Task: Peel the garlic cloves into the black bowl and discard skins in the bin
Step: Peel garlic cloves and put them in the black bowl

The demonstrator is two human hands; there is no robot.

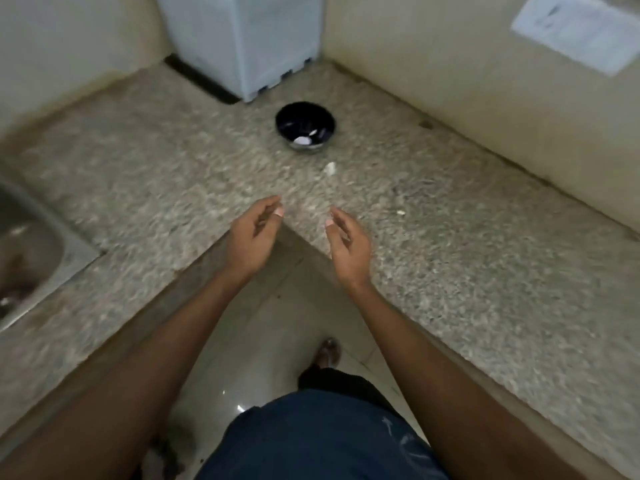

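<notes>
The black bowl [305,125] stands on the speckled stone counter [173,174] in the inner corner, with a few pale peeled pieces at its bottom. A whitish garlic clove [330,169] lies on the counter just in front of the bowl. A smaller pale scrap [401,213] lies further right. My left hand [254,233] and my right hand [346,242] hover over the counter's inner corner edge, palms facing each other, fingers loosely curled, holding nothing. Both are well short of the clove and bowl. No bin is in view.
A white appliance [242,39] stands behind the bowl in the corner. A steel sink [27,244] is set in the counter at the left. A paper sheet [578,29] hangs on the right wall. Below are the tiled floor and my foot [329,353].
</notes>
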